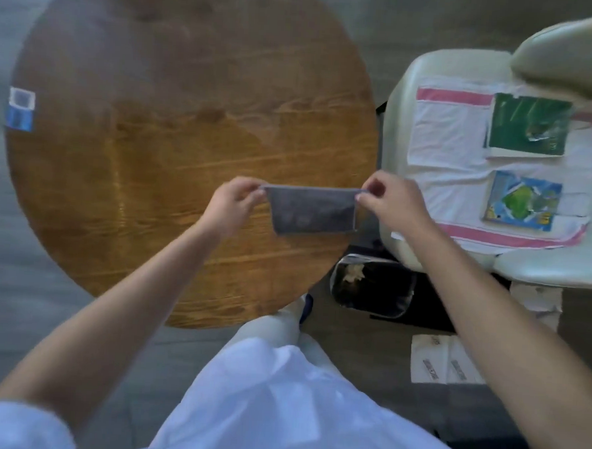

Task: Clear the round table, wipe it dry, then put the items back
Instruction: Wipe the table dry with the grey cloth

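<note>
The left hand (pixel 232 200) pinches the upper left corner of a small grey cloth (pixel 311 211), fingers curled in on the edge. The right hand (pixel 390 203) pinches the upper right corner the same way, thumb and fingertips closed on the hem. Between them the cloth hangs stretched flat, folded to a small rectangle, its top edge taut and its lower edge loose in the air.

The cloth is held above the near right part of the round wooden table (pixel 154 148), whose top shows only bare grain. At the table's far left edge a small blue and white tag (pixel 20 108) shows.

To the right stands a pale padded chair (pixel 542 268). A white towel with pink stripes (pixel 449 157) is spread over its seat, and on the towel lie a green book (pixel 527 126) further away and a blue and green book (pixel 524 201) nearer, apart from each other.

On the floor between table and chair sits a dark bin (pixel 373 286) with scraps inside. Nearer the person, a white folded paper (pixel 445 359) lies on the floor. The person's white clothing (pixel 278 395) fills the bottom of the view.
</note>
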`<act>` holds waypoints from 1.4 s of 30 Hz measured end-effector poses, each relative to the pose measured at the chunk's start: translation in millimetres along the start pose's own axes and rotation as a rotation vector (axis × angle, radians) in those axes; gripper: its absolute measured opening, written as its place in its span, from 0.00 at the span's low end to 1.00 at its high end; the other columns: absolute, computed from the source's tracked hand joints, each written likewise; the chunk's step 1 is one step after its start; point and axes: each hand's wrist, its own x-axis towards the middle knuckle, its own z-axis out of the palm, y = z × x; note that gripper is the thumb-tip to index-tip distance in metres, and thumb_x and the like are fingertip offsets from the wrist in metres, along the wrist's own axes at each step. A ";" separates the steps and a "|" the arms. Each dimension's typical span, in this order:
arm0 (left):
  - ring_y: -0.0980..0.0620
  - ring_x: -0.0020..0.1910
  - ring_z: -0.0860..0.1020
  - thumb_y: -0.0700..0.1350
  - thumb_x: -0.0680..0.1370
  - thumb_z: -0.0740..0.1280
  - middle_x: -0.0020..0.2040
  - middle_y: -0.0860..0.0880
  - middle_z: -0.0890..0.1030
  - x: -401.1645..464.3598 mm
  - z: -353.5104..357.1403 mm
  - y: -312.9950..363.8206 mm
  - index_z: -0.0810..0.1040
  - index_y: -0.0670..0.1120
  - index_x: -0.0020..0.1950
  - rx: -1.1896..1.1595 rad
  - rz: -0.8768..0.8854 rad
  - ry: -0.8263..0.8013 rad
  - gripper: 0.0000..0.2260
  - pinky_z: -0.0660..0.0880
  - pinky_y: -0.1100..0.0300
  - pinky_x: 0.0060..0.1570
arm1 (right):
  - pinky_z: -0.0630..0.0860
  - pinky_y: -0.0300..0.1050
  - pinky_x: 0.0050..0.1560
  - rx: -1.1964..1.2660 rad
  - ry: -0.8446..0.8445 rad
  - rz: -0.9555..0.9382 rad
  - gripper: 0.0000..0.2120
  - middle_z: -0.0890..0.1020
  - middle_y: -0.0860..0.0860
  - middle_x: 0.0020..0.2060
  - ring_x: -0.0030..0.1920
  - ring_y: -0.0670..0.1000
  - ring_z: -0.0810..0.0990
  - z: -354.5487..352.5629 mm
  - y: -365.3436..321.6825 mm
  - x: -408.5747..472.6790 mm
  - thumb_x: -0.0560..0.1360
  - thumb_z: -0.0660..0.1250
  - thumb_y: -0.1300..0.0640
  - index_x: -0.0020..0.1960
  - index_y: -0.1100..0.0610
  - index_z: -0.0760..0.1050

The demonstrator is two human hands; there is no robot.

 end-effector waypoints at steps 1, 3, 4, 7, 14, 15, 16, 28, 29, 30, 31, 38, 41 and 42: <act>0.54 0.54 0.78 0.46 0.83 0.67 0.56 0.50 0.81 16.1 -3.9 3.5 0.83 0.46 0.61 0.027 -0.015 0.006 0.10 0.75 0.58 0.54 | 0.77 0.48 0.48 -0.028 -0.003 -0.006 0.06 0.82 0.47 0.41 0.46 0.52 0.80 -4.3 -3.1 17.0 0.75 0.75 0.50 0.45 0.49 0.79; 0.52 0.56 0.77 0.49 0.84 0.66 0.57 0.51 0.79 46.9 -11.2 12.8 0.82 0.48 0.63 0.106 -0.025 0.024 0.11 0.73 0.55 0.55 | 0.77 0.47 0.47 -0.063 0.009 -0.008 0.06 0.82 0.46 0.42 0.46 0.51 0.80 -12.7 -9.1 48.2 0.76 0.74 0.50 0.46 0.48 0.78; 0.51 0.56 0.77 0.50 0.84 0.65 0.56 0.51 0.78 61.6 -15.2 18.1 0.82 0.50 0.63 0.149 -0.031 0.043 0.11 0.74 0.54 0.55 | 0.76 0.46 0.46 -0.071 0.014 -0.004 0.05 0.81 0.47 0.43 0.46 0.51 0.80 -16.3 -11.3 63.7 0.77 0.74 0.51 0.47 0.49 0.78; 0.48 0.56 0.78 0.50 0.83 0.66 0.54 0.50 0.78 97.0 -24.3 32.9 0.83 0.50 0.62 0.254 -0.044 0.109 0.11 0.77 0.50 0.56 | 0.73 0.44 0.47 -0.116 0.018 0.002 0.03 0.80 0.47 0.45 0.48 0.50 0.79 -24.0 -21.1 98.8 0.78 0.72 0.52 0.49 0.48 0.78; 0.52 0.54 0.78 0.52 0.80 0.70 0.55 0.50 0.81 162.8 -43.8 40.6 0.84 0.50 0.56 0.333 -0.014 0.193 0.09 0.73 0.56 0.51 | 0.79 0.48 0.53 -0.144 0.111 0.050 0.08 0.85 0.49 0.52 0.54 0.52 0.83 -31.4 -41.1 160.2 0.77 0.72 0.49 0.54 0.49 0.84; 0.52 0.53 0.78 0.52 0.80 0.70 0.55 0.50 0.81 169.2 -45.1 41.3 0.84 0.49 0.57 0.335 -0.013 0.193 0.09 0.74 0.56 0.51 | 0.79 0.48 0.53 -0.149 0.128 0.054 0.08 0.86 0.49 0.53 0.55 0.52 0.83 -31.7 -44.9 167.9 0.77 0.71 0.49 0.55 0.49 0.84; 0.52 0.53 0.79 0.52 0.81 0.69 0.55 0.51 0.82 172.2 -44.7 41.9 0.84 0.49 0.58 0.340 -0.005 0.191 0.10 0.74 0.56 0.50 | 0.79 0.48 0.53 -0.152 0.145 0.060 0.09 0.86 0.49 0.54 0.55 0.53 0.83 -32.9 -46.7 171.7 0.77 0.71 0.49 0.56 0.49 0.84; 0.53 0.53 0.81 0.51 0.81 0.69 0.55 0.51 0.84 201.3 -51.2 51.8 0.83 0.50 0.58 0.300 -0.086 0.262 0.09 0.80 0.53 0.55 | 0.77 0.45 0.51 -0.118 0.173 0.091 0.09 0.85 0.49 0.55 0.56 0.53 0.83 -33.6 -61.4 216.7 0.76 0.73 0.49 0.55 0.48 0.84; 0.53 0.53 0.81 0.51 0.81 0.69 0.56 0.51 0.83 201.4 -48.7 51.5 0.83 0.50 0.59 0.301 -0.089 0.268 0.10 0.80 0.54 0.55 | 0.76 0.45 0.51 -0.111 0.177 0.094 0.09 0.85 0.49 0.56 0.56 0.53 0.82 -33.8 -59.7 216.5 0.76 0.73 0.49 0.56 0.48 0.83; 0.53 0.54 0.80 0.51 0.80 0.70 0.58 0.51 0.81 201.7 -47.2 50.6 0.82 0.50 0.60 0.301 -0.090 0.284 0.11 0.78 0.56 0.55 | 0.76 0.45 0.51 -0.101 0.185 0.098 0.10 0.85 0.49 0.56 0.56 0.53 0.82 -34.0 -58.1 216.4 0.76 0.73 0.49 0.57 0.47 0.82; 0.53 0.56 0.79 0.52 0.79 0.71 0.61 0.50 0.79 201.7 -48.3 49.4 0.80 0.51 0.62 0.294 -0.086 0.307 0.13 0.77 0.58 0.55 | 0.76 0.46 0.52 -0.091 0.193 0.101 0.12 0.84 0.48 0.57 0.56 0.53 0.82 -33.3 -58.4 216.7 0.75 0.73 0.48 0.57 0.47 0.81; 0.50 0.68 0.73 0.52 0.77 0.72 0.72 0.48 0.70 182.0 -43.9 44.6 0.75 0.53 0.69 0.333 0.078 0.369 0.20 0.71 0.59 0.64 | 0.75 0.44 0.50 -0.045 0.247 0.061 0.12 0.84 0.47 0.51 0.53 0.50 0.82 -35.9 -51.1 188.0 0.75 0.71 0.48 0.57 0.49 0.80; 0.46 0.72 0.69 0.54 0.79 0.69 0.74 0.45 0.69 163.9 -42.4 45.8 0.76 0.51 0.69 0.373 0.161 0.394 0.20 0.67 0.55 0.70 | 0.74 0.45 0.51 -0.060 0.305 -0.026 0.15 0.82 0.49 0.56 0.56 0.51 0.81 -45.7 -52.9 158.7 0.76 0.67 0.48 0.60 0.50 0.79; 0.45 0.74 0.67 0.55 0.79 0.67 0.76 0.45 0.69 157.4 -42.5 47.5 0.76 0.51 0.70 0.381 0.198 0.402 0.20 0.66 0.52 0.72 | 0.73 0.46 0.54 -0.090 0.316 -0.076 0.17 0.81 0.50 0.59 0.59 0.53 0.80 -52.1 -54.5 145.1 0.77 0.65 0.47 0.63 0.51 0.79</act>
